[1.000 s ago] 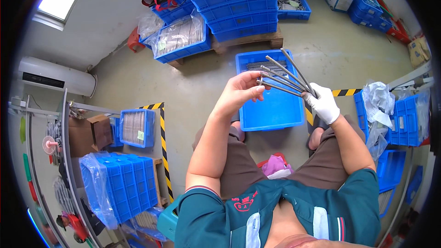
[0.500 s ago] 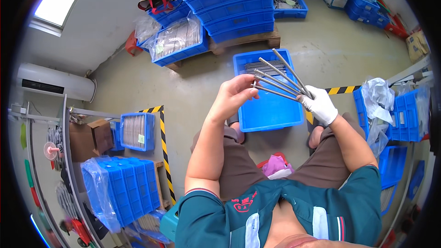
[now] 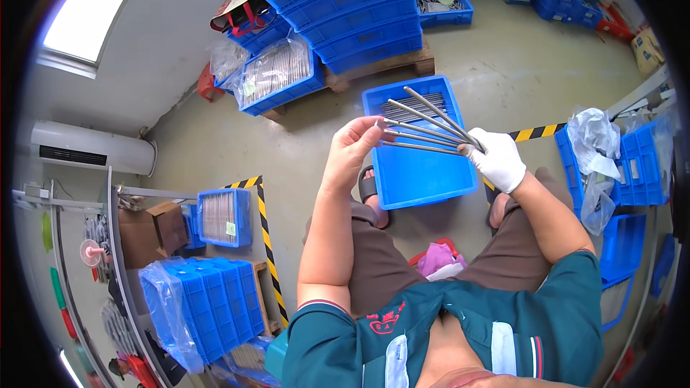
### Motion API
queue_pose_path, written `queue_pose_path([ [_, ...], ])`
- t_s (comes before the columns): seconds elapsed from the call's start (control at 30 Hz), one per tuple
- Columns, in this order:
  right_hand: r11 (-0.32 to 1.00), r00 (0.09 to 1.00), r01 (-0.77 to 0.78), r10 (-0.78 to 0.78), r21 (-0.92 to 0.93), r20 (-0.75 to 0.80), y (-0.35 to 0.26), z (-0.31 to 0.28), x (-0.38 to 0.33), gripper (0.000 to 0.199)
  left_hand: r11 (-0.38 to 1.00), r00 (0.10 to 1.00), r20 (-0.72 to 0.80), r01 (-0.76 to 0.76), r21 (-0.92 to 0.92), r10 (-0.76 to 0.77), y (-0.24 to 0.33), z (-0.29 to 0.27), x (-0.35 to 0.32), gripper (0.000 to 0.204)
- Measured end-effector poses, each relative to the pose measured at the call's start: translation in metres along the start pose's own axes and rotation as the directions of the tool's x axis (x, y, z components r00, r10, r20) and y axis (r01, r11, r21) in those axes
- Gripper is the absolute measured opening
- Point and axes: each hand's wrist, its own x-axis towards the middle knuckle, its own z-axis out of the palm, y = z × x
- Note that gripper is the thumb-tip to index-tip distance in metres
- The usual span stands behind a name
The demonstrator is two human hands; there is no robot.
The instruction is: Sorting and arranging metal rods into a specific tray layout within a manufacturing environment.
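Metal rods [image 3: 424, 126], several fanned out, are gripped at one end by the gloved right hand [image 3: 496, 162], fingers closed around them. The bare left hand [image 3: 352, 147] pinches the free tips between thumb and fingers. The rods sit above a blue crate [image 3: 424, 172] on the floor [image 3: 302, 151], between the person's knees.

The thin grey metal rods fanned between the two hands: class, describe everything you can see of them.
The thin grey metal rods are about five long, straight, dull silver bars, fanned out. Their right ends are gripped in the white-gloved right hand; the bare left hand pinches their spread left tips. They are held roughly level above the open blue plastic crate on the floor, which holds more rods at its far end.
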Motion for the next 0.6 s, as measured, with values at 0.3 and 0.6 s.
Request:
queue_pose_path([
  [0.3,0.984,0.985,0.107,-0.124,-0.142,-0.121,-0.003,-0.006,-0.006,0.012,1.0,1.0,-0.009,0.026,0.007,-0.026,-0.007,0.006,-0.002,0.025],
  [0.6,0.991,0.998,-0.01,0.001,-0.133,-0.063,0.004,-0.011,-0.004,0.014,0.998,0.998,0.021,0.057,-0.012,-0.056,-0.001,0.017,0.011,0.034],
])
